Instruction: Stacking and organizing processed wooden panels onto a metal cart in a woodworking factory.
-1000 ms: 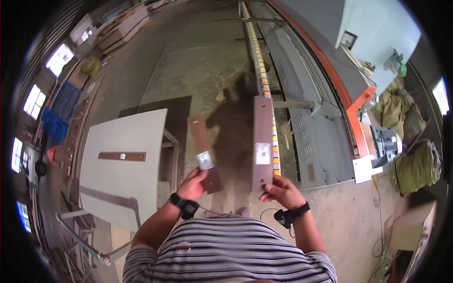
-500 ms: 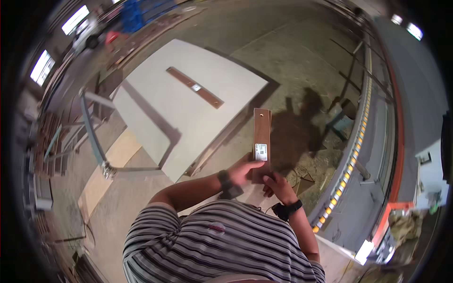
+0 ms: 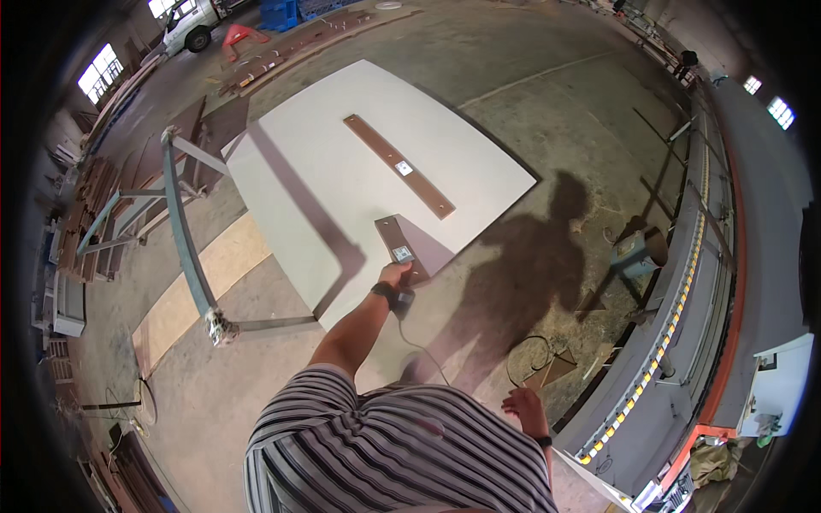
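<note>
Since the earlier frame, the flat, brown, rectangular plate (image 3: 390, 235) has moved over the broad white flat board (image 3: 462, 145) at frame centre, and the right hand (image 3: 528, 410), loosely curled and apparently empty at lower right, has left it. Sound handling appears to require holding the plate level, clear of the long, narrow brown strip (image 3: 372, 141) at upper centre. Left hand (image 3: 395, 274) fingers close on the plate's lower portion, below its white label (image 3: 402, 254); most of it extends beyond them toward upper left, board contact indeterminate.

Lying brown strip (image 3: 421, 186): white sticker (image 3: 404, 168) with a dark square mark; print too small to read.
Held brown strip (image 3: 390, 232): pale label (image 3: 402, 254), print illegible.
Striped shirt (image 3: 359, 449): reddish emblem (image 3: 430, 426), unreadable.
</note>
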Tool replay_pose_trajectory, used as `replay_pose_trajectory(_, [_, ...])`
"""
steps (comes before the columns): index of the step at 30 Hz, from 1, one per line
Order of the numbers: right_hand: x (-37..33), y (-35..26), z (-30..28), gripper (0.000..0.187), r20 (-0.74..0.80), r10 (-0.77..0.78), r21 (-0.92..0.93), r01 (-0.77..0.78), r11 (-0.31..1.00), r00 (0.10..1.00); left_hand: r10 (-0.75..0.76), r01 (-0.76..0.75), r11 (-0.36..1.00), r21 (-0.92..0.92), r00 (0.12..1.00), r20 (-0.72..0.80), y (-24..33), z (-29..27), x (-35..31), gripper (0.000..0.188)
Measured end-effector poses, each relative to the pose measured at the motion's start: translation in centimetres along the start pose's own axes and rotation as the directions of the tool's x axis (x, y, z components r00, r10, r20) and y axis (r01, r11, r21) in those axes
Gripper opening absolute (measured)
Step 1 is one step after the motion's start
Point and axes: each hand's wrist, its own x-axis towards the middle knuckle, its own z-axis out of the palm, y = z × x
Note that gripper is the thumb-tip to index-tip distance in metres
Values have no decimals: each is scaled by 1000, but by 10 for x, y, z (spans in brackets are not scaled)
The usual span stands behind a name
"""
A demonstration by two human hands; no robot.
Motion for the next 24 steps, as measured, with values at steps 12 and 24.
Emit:
replay_pose_trajectory(12, [-45,48,6,22,-193,51,76,-36,996,980,273,-53,801,596,918,-286,58,48,47,66])
replay_pose_trajectory(24, [-6,35,5,20,-96,-127,45,132,990,987,-347,166,701,694,929,127,-65,-31,-82,48])
